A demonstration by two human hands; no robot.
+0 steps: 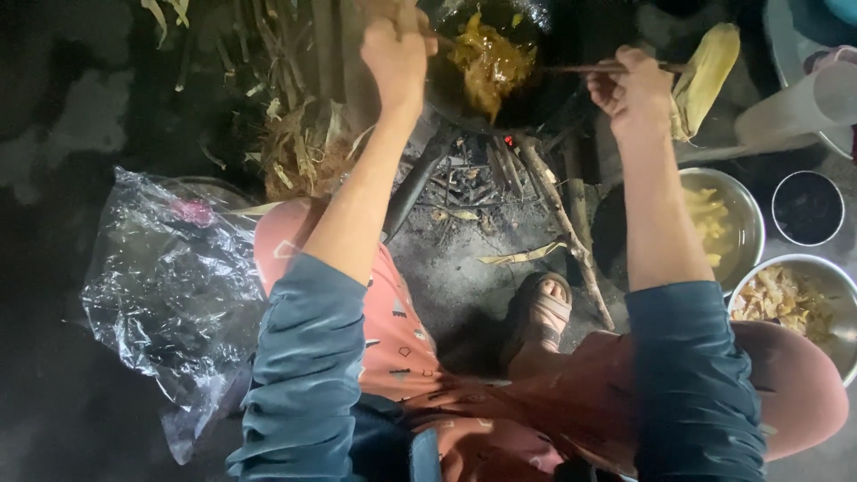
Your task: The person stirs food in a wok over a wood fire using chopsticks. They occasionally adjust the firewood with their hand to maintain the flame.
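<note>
Blackened by soot, the wok (536, 89) sits over a small wood fire (509, 141), holding yellow cooked food (489, 58). The left hand (395, 49) is clenched at the wok's near rim. The right hand (632, 87) grasps a thin wooden stick (580, 68) reaching into the wok. Beside the right arm stand metal bowls (745, 214) of food; a clear plastic bag (170, 295) lies left.

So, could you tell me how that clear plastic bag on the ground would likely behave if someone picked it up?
The plastic bag is thin and heavily crinkled, so it would probably go floppy and sag rather than hold shape. It looks nearly empty, apart from something pink inside, so it is likely very light. Its glossy film may feel slippery.
</note>
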